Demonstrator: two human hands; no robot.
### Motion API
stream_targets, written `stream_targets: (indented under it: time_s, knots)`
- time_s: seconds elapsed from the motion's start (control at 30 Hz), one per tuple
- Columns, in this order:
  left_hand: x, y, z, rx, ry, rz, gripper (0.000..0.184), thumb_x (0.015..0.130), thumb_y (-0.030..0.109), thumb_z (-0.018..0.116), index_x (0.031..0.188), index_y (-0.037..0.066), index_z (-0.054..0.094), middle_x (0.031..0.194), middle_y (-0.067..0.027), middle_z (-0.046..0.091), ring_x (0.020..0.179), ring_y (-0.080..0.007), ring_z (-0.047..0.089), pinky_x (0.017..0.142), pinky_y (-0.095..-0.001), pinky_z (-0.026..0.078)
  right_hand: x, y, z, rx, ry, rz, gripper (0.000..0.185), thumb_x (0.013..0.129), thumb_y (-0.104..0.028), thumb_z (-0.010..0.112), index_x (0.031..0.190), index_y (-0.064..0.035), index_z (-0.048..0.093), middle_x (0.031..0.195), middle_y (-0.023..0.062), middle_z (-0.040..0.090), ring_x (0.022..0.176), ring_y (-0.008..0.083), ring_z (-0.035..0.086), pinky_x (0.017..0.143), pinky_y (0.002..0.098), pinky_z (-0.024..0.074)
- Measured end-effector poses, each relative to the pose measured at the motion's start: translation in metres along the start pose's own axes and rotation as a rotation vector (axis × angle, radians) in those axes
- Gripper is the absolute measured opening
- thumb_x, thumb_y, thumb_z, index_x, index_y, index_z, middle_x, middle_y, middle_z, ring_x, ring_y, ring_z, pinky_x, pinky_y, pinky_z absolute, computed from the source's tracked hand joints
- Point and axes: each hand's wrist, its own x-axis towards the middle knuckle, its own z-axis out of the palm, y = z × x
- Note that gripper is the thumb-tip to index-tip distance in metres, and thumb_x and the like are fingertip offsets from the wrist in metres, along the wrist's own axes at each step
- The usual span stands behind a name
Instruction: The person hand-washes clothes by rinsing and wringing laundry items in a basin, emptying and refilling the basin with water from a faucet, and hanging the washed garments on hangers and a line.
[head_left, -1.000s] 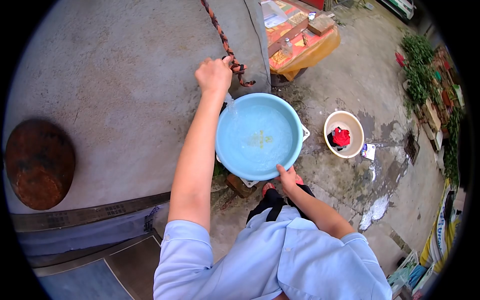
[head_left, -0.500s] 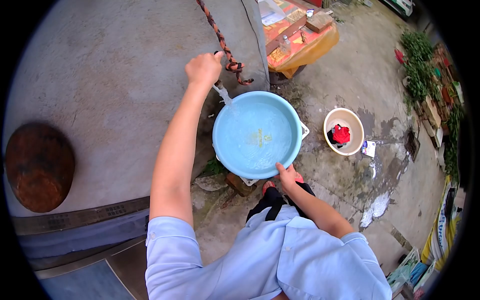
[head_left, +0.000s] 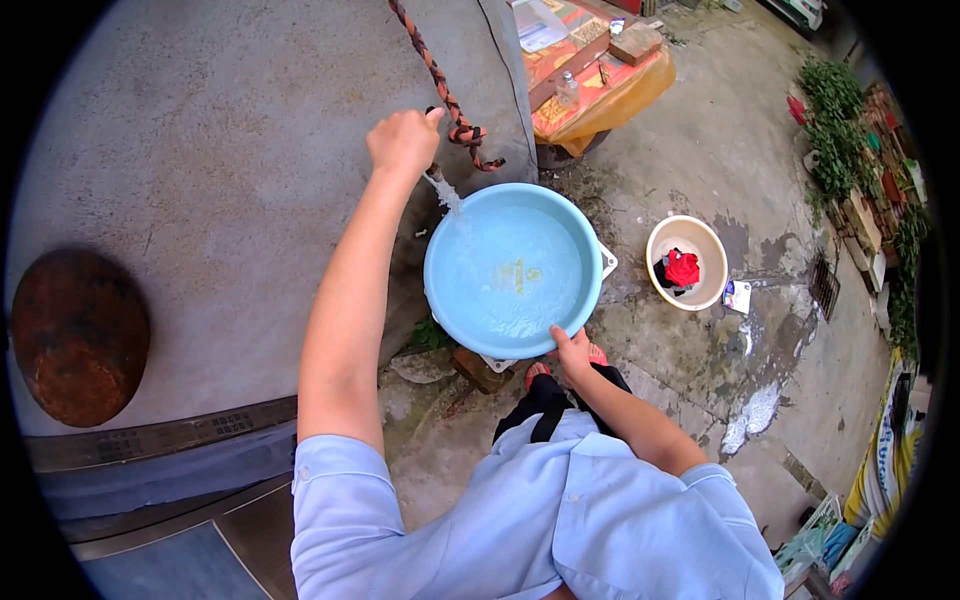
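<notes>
My left hand [head_left: 403, 140] is closed around the tap [head_left: 433, 172] on the grey wall, hiding most of it. A stream of water [head_left: 447, 193] runs from the spout into the left side of a round light-blue basin [head_left: 595, 268]. Water covers the basin's bottom, where a yellow print shows through. My right hand [head_left: 572, 354] grips the near right rim, thumb on top and fingers underneath. A white stand [head_left: 608, 261] with corners poking out is under the basin.
A cream bucket [head_left: 712, 262] with red cloth [head_left: 682, 267] and dark cloth stands to the right, beside a small packet [head_left: 737, 296]. A braided rope [head_left: 440, 80] hangs near the tap. Behind is a cluttered table [head_left: 600, 75]. A rusty round object [head_left: 80, 338] is at left.
Water keeps running into the basin, and the ripples over the yellow print have shifted. Both hands stay in place.
</notes>
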Motion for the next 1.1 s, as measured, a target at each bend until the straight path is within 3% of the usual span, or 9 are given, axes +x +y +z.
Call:
stream_targets:
  time_s: [1.1]
  knots:
    - [-0.0012,-0.0012,0.0098,0.062,0.076,0.021,0.05,0.092,0.046,0.04,0.086,0.007,0.07,0.088,-0.0153,0.067,0.085,-0.0345,0.064,0.072,-0.044,0.05,0.002,0.003,0.0002,0.043,-0.014,-0.018,0.034,0.085,-0.014,0.06,0.114,-0.0023,0.048,0.099,0.0101,0.062,0.077,0.0186,0.064,0.057,0.0285,0.0534]
